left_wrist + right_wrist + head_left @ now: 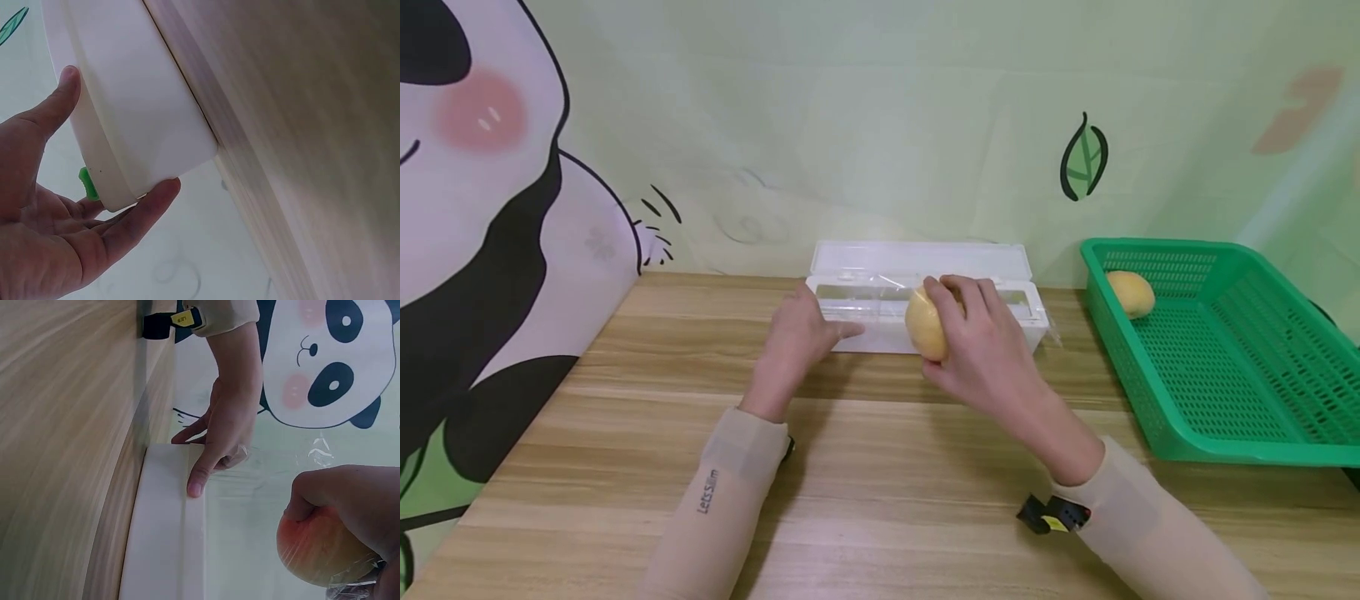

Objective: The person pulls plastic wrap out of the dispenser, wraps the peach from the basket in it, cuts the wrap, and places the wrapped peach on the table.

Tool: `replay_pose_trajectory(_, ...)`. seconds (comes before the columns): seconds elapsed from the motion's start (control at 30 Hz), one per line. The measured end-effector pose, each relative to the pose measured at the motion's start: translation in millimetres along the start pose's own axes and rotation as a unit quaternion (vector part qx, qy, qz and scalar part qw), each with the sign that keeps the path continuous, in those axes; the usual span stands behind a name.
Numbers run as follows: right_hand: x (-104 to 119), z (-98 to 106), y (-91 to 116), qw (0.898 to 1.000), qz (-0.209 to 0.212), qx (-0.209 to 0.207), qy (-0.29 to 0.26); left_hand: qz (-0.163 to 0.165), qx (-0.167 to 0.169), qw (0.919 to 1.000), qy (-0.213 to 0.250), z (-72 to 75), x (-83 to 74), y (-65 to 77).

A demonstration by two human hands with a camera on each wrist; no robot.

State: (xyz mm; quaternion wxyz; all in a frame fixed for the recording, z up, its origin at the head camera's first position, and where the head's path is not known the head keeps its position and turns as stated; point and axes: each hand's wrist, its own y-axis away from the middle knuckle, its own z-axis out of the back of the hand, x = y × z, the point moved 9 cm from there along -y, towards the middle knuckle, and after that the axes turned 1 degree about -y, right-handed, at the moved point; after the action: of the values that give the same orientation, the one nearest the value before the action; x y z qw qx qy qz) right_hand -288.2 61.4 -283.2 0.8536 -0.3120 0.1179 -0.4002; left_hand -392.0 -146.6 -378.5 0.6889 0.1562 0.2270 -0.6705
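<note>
A white cling film dispenser [880, 335] stands at the back of the wooden table, its lid [917, 258] raised. My left hand [801, 327] grips its left end, thumb along the front and fingers against the end, as the left wrist view shows. A green slider [89, 183] shows near those fingers. Over the dispenser's right half, my right hand [985, 342] holds a mango-like yellow fruit [925, 325]. Clear film clings to the fruit and stretches towards the left hand in the right wrist view. The palm side of the right hand is hidden in the head view.
A green plastic basket [1195, 446] stands to the right of the dispenser. Inside it, at the left back, lies another yellow fruit [1131, 294]. A loose bit of film hangs at the dispenser's right end. A printed cloth [850, 125] rises behind the table.
</note>
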Motion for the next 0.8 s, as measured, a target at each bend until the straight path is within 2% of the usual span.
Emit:
replay_pose_trajectory(0.43,11.7,10.4,13.0,1.000,0.007,0.001,-0.014,-0.012,-0.007,0.9998,-0.015,2.0,-1.3,1.4)
replay_pose_trajectory(0.8,21.4,22.3,22.0,1.000,0.015,-0.006,-0.020,-0.012,0.001,0.9992,-0.037,1.9,-2.0,0.2)
